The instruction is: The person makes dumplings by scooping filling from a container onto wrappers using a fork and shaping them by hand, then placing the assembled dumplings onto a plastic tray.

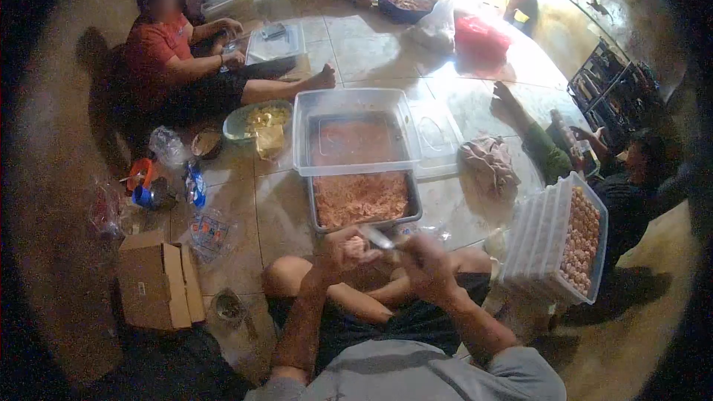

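Observation:
My left hand (343, 254) is closed around a lump of pinkish meat paste (357, 247), part of which shows at the top of the fist. In my right hand (429, 263) is a metal spoon (377, 238), its bowl pointing left, close beside the lump. Both hands are above my crossed legs. Just beyond them stands a grey tub (417, 212) of ground meat mixture (360, 199). A clear plastic box (299, 141) rests over the tub's far part.
At right, stacked clear trays (531, 241) hold many small meatballs (581, 245). A crumpled cloth (490, 163) lies on the tiles. Left are a cardboard box (152, 282), a glass (229, 306) and a green-rimmed bowl (236, 125). Several other people sit around, one in red (160, 52).

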The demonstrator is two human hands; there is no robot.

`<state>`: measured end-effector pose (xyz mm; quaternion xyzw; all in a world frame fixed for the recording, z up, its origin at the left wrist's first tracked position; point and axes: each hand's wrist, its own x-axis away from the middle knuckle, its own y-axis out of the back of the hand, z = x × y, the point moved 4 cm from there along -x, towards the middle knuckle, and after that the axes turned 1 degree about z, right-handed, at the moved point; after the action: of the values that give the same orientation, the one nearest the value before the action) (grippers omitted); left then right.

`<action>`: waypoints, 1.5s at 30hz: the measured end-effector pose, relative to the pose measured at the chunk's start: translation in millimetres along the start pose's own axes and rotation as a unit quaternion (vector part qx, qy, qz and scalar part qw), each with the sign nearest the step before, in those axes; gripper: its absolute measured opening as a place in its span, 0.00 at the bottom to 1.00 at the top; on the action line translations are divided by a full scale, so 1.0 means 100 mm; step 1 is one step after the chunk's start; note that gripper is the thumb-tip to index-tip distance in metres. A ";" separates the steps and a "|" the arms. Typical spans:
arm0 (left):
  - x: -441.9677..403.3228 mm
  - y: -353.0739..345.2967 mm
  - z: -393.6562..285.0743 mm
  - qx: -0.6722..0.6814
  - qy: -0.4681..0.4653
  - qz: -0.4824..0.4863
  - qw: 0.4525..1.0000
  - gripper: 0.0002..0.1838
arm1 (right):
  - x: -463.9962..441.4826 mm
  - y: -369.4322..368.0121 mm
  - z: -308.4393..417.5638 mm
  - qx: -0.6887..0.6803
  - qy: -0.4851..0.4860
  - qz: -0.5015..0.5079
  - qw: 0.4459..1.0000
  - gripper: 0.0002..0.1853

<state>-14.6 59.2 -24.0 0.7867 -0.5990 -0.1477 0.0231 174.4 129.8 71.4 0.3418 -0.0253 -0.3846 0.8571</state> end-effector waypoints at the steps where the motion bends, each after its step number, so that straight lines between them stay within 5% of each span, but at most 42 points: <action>1: -0.06 0.00 0.02 -0.029 -0.046 0.018 0.998 0.18 | -0.03 -0.17 -0.10 0.044 0.037 0.046 0.997 0.08; 6: -0.03 0.04 0.07 -0.027 0.068 -0.033 0.997 0.16 | 0.00 -0.03 -0.02 -0.064 -0.068 -0.029 0.995 0.07; 10: -0.10 0.06 -0.19 0.002 0.012 -0.011 1.000 0.15 | 0.00 -0.19 -0.13 -0.006 -0.017 0.010 1.000 0.06; 12: -0.08 0.10 -0.35 0.014 -0.054 -0.043 0.998 0.16 | 0.03 -0.01 0.07 -0.096 -0.077 -0.065 0.990 0.07; 18: -0.14 0.03 -0.13 -0.016 0.040 -0.029 0.999 0.11 | -0.03 -0.17 -0.10 0.004 0.033 0.028 0.999 0.05; 20: -0.10 0.05 -0.28 0.010 -0.028 -0.051 0.998 0.12 | -0.01 0.00 0.04 -0.152 -0.110 -0.070 0.980 0.06; 22: -0.09 0.03 -0.28 0.043 -0.060 -0.043 0.996 0.14 | 0.04 -0.15 -0.18 -0.124 -0.081 -0.066 0.987 0.06; 24: -0.15 -0.01 -0.12 -0.083 0.008 -0.038 0.996 0.17 | 0.03 -0.29 -0.20 -0.036 -0.040 0.022 0.998 0.06; 25: -0.14 0.00 -0.21 0.005 -0.027 -0.069 0.997 0.16 | 0.01 -0.21 -0.18 -0.049 -0.051 0.029 0.997 0.05; 28: -0.11 0.00 -0.32 0.002 -0.041 -0.044 0.998 0.20 | -0.01 -0.08 -0.08 -0.107 -0.086 -0.036 0.990 0.06; 32: -0.15 -0.03 -0.15 -0.050 -0.062 -0.057 0.995 0.17 | -0.02 -0.16 -0.22 -0.044 -0.022 0.010 0.999 0.06; 34: -0.10 0.03 -0.37 -0.056 -0.051 -0.050 0.996 0.15 | 0.01 -0.07 -0.16 -0.090 -0.083 -0.001 0.992 0.05; 38: -0.11 0.00 -0.29 -0.049 -0.017 -0.031 0.998 0.18 | 0.01 -0.18 -0.24 -0.010 0.023 0.043 0.999 0.04; 40: -0.11 -0.03 -0.28 -0.080 -0.044 -0.046 0.995 0.16 | -0.02 -0.05 -0.15 -0.060 -0.064 0.012 0.996 0.05; 42: -0.06 -0.07 0.05 0.027 0.012 -0.015 0.999 0.19 | 0.01 -0.04 -0.19 -0.073 -0.089 -0.037 0.993 0.05; 45: -0.07 -0.09 0.09 -0.008 -0.002 -0.018 1.000 0.17 | 0.05 -0.25 -0.34 -0.039 -0.011 0.050 0.998 0.05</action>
<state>-10.1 70.1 -33.2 0.7969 -0.5834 -0.1548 0.0255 172.6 134.1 29.3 0.3026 -0.0366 -0.3459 0.8874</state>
